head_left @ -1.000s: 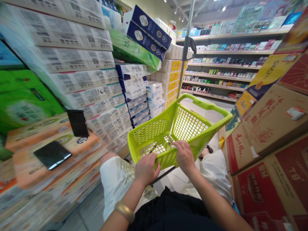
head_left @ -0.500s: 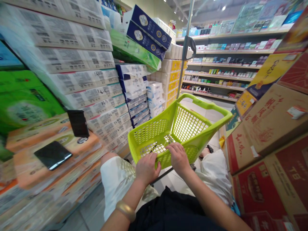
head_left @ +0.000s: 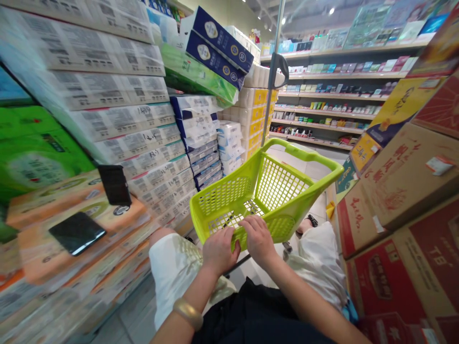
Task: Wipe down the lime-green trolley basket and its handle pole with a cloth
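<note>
A lime-green plastic shopping basket (head_left: 229,191) with perforated walls stands between my knees, nothing showing inside it. My left hand (head_left: 220,251) is closed over the near rim, its thumb on my side of the wall. Close beside it, my right hand (head_left: 258,239) curls its fingers over the same rim. The fingertips of both hands are partly hidden inside the basket. A gold bangle (head_left: 188,314) sits on my left wrist.
To the left, orange tissue packs (head_left: 68,234) carry a dark phone (head_left: 77,232) and a black case (head_left: 114,185). Behind them rise stacked white packs (head_left: 118,91). Cardboard cartons (head_left: 409,177) line the right side. A metal pole (head_left: 271,81) and stocked shelves (head_left: 333,95) stand beyond the basket.
My right hand has slid slightly left along the rim, nearer my left hand. My left hand keeps its hold. The view has shifted a little.
</note>
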Tool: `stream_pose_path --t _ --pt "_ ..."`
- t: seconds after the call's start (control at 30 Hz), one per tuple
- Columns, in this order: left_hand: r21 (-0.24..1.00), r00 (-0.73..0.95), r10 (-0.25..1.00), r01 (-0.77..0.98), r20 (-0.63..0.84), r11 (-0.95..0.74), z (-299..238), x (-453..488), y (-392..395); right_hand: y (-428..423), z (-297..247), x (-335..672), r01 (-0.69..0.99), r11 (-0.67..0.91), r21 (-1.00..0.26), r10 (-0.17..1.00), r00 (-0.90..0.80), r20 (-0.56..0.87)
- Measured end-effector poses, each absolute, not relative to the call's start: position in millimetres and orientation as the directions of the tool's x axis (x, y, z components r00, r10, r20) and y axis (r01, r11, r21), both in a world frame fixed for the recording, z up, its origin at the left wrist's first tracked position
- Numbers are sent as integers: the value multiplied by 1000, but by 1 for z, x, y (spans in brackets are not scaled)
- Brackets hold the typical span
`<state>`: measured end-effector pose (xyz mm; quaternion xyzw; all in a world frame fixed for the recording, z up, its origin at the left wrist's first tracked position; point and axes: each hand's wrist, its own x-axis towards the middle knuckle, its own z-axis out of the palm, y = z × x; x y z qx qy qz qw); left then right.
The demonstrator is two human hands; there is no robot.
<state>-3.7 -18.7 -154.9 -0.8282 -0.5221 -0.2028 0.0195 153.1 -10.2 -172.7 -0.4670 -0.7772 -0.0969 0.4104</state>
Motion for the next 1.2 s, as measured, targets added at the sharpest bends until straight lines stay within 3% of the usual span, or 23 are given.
stream_pose_path --t 0.3,0.57,0.87,1.07,1.2 --pt "199 345 864 878 366 -435 -155 -1 -18 4 -164 196 872 403 -278 652 -61 756" --pt "234 350 874 868 338 -438 -152 -6 -16 -5 -171 162 825 517 -227 645 -202 737" --pt "229 320 878 881 355 -414 -152 -11 -14 5 -160 207 907 335 -255 655 -29 755" --pt "222 336 873 877 353 -427 -152 -12 -13 -5 -167 167 844 481 -237 646 -158 747" --pt "189 349 872 884 342 -428 -154 -16 -12 -3 -163 180 858 463 -222 646 -155 747"
